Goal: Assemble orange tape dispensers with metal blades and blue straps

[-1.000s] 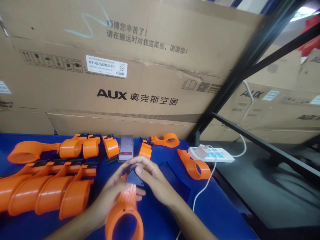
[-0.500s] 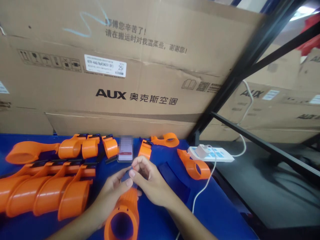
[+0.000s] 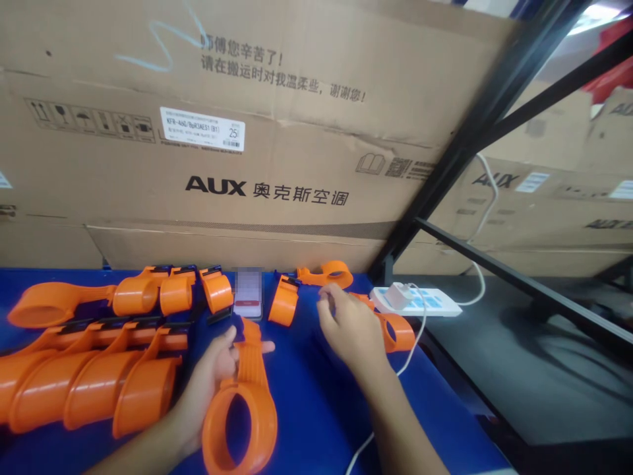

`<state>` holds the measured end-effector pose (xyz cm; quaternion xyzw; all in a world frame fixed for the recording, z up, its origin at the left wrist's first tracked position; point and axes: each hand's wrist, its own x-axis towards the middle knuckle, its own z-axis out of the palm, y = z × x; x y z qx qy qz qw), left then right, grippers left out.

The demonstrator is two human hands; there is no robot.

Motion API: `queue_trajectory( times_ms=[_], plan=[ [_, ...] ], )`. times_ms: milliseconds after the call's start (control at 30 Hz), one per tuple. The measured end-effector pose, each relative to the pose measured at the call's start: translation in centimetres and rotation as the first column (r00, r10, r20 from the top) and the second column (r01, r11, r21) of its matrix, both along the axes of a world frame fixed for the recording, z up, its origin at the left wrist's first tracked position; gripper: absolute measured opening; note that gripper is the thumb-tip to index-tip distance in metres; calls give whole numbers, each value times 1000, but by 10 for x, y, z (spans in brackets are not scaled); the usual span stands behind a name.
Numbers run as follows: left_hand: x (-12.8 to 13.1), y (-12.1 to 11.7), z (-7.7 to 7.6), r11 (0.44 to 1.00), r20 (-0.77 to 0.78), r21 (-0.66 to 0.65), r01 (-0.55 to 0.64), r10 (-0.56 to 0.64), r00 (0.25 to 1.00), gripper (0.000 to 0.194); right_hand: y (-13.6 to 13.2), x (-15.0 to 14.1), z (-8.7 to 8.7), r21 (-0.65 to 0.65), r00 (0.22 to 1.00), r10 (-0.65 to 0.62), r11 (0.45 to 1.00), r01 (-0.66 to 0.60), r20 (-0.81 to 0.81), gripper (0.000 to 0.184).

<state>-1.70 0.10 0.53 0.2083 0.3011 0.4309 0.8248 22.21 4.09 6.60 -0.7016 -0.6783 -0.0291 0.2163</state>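
Note:
My left hand (image 3: pixel 222 359) is closed around the handle of an orange tape dispenser (image 3: pixel 264 402), its round ring hanging toward me. At the handle's top end sits a small dark blue part (image 3: pixel 238 324). My right hand (image 3: pixel 353 326) is apart from it, low over the blue table to the right. Its fingers are curled, and what they hold, if anything, is hidden. Beyond the fingers lies another orange dispenser (image 3: pixel 336 273); one more dispenser (image 3: pixel 398 332) is partly behind the right hand.
Several orange dispensers (image 3: pixel 143 396) stand in rows on the left. A phone (image 3: pixel 248 293) lies near the back edge beside a dispenser (image 3: pixel 283 302). A white power strip (image 3: pixel 440 302) with a cable is at right. Cardboard boxes (image 3: pixel 277 145) and a black metal frame (image 3: pixel 457 155) stand behind.
My right hand has left the dispenser and moved right across the table, over where a dark blue curved piece lay. The left hand keeps the dispenser, its ring now turned more into view.

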Motion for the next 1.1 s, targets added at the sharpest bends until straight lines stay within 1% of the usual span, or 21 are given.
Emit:
queue_trajectory(
  times_ms=[33, 67, 133, 167, 233, 333, 400, 533, 633, 667, 733, 767, 833, 867, 933, 1000, 1100],
  plan=[
    [1, 0, 2, 1000, 15, -13, -12, 12, 1000, 60, 4, 6, -2, -83, 996, -36, 996, 42, 79, 23],
    [2, -1, 5, 999, 28, -29, -30, 31, 999, 53, 6, 11, -4, -164, 987, -42, 984, 67, 154, 24],
    [6, -3, 9, 995, 56, -53, -85, 88, 994, 34, 8, 17, -10, -306, 965, 4, 949, 79, 261, 27],
    [7, -4, 11, 992, 69, -59, -107, 111, 991, 29, 9, 18, -13, -357, 956, 34, 931, 76, 291, 29],
    [8, -5, 13, 992, 73, -59, -114, 118, 990, 28, 9, 19, -17, -416, 946, 79, 907, 62, 313, 31],
    [8, -6, 15, 993, 25, -26, -111, 112, 993, 22, 10, 18, -20, -416, 947, 81, 908, 58, 310, 36],
    [8, -7, 15, 990, -6, -2, -138, 138, 990, 20, 11, 18, -21, -394, 952, 52, 916, 75, 302, 38],
    [10, -10, 16, 990, -20, 34, -138, 138, 990, 32, 13, 20, -22, -338, 965, 13, 938, 79, 263, 39],
    [10, -11, 16, 989, -34, 71, -130, 132, 991, 38, 16, 23, -21, -256, 978, -5, 965, 60, 211, 38],
    [10, -10, 15, 988, -36, 80, -130, 133, 990, 39, 17, 24, -19, -208, 982, -10, 977, 49, 186, 37],
    [9, -10, 13, 988, -33, 96, -123, 126, 991, 41, 18, 24, -16, -73, 993, -6, 997, 15, 118, 34],
    [9, -10, 11, 987, -26, 105, -119, 122, 992, 41, 18, 24, -14, 8, 998, 12, 1000, -13, 66, 32],
    [9, -10, 7, 985, -1, 131, -114, 115, 993, 40, 15, 20, -9, 165, 992, 100, 983, -86, -76, 29],
    [8, -11, 5, 983, 15, 147, -114, 113, 994, 39, 12, 17, -7, 223, 973, 168, 966, -131, -156, 27],
    [8, -13, 1, 975, 45, 186, -124, 117, 992, 38, 4, 9, -4, 291, 901, 314, 930, -227, -300, 26],
    [7, -16, -1, 965, 56, 222, -137, 128, 990, 38, -6, -1, -2, 304, 811, 429, 896, -325, -399, 25],
    [6, -21, -3, 959, 42, 242, -149, 143, 989, 37, -17, -19, -4, 324, 680, 539, 842, -431, -497, 19]
  ],
)
